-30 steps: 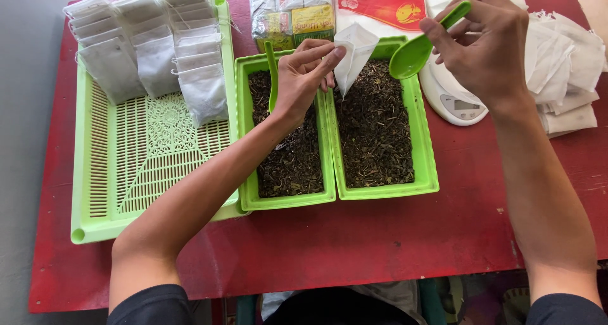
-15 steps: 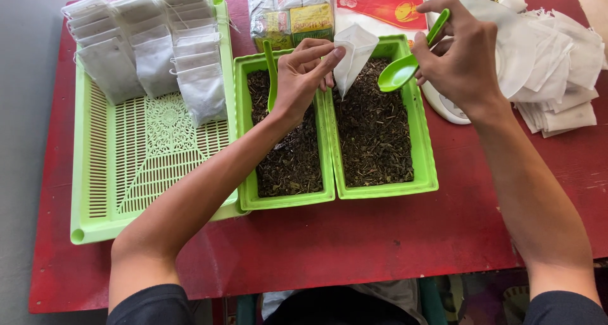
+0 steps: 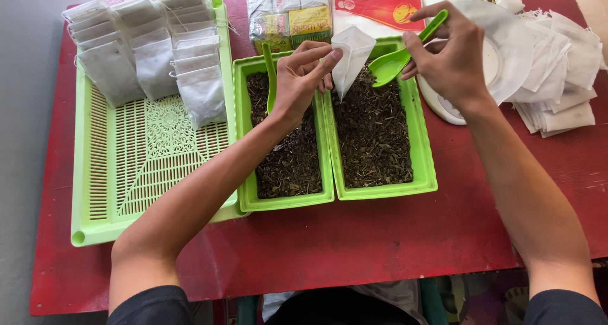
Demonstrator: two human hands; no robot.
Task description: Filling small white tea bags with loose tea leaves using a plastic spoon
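- Trays (image 3: 380, 189) of dried leaves sit nearest, side by side on the red table (image 3: 380, 236).
- Left hand (image 3: 303, 78) pinches an open white filter bag (image 3: 351, 56) above them.
- Right hand (image 3: 446, 56), gripping the green spoon (image 3: 396, 62), has swung in from the scale (image 3: 443, 106) toward the bag.

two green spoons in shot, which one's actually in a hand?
The spoon over the right-hand tray of dried leaves, pinched by the right hand. The other spoon lies untouched in the left leaf tray.

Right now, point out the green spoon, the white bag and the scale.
green spoon (image 3: 387, 67), head view, on its bowl.
white bag (image 3: 352, 56), head view, on its front face.
scale (image 3: 443, 106), head view, on its lower edge.
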